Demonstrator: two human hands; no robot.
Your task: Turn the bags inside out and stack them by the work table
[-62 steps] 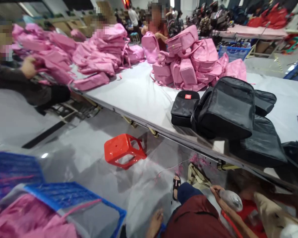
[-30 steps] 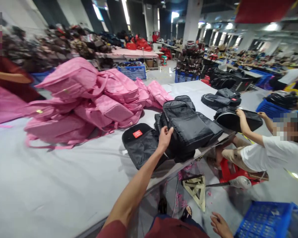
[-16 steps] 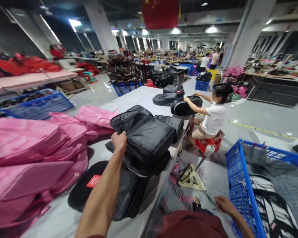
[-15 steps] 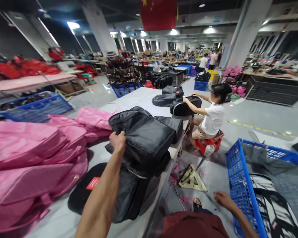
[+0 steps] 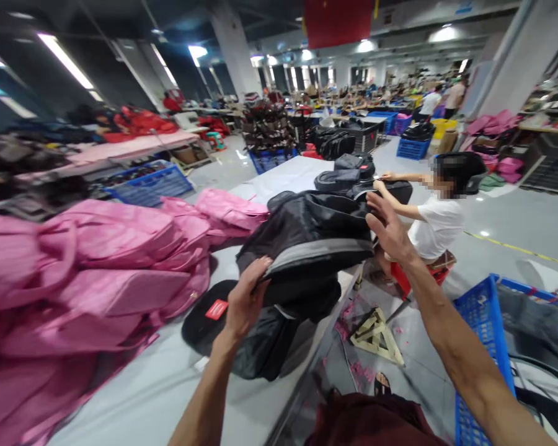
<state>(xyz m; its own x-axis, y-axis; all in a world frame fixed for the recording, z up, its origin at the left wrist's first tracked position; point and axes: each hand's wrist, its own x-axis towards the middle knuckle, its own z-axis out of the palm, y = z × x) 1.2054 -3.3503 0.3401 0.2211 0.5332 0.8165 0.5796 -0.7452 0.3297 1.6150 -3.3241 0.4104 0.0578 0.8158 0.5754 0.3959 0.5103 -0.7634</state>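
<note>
A black backpack (image 5: 318,217) with a grey band lies on top of other black bags on a white table (image 5: 162,384). My left hand (image 5: 247,298) is closed on its near left edge, thumb on top and fingers curled below. At the right end of the backpack, my right hand (image 5: 393,232) is raised with its fingers apart, close against the fabric; whether it touches is hard to tell. Under the backpack rests a black bag (image 5: 260,353) with a red label (image 5: 216,309), partly covered by my left hand and the backpack above.
Pink bags (image 5: 121,266) are heaped on the left. A co-worker in a white shirt (image 5: 439,223) sits across the table's right edge, hands on another black bag. Blue crates (image 5: 486,334) stand at right and back left. A wooden triangular base (image 5: 377,337) is on the floor.
My right hand has come up from beside the blue crate to the backpack's right end. The backpack has turned, showing its grey band. The view has swung left.
</note>
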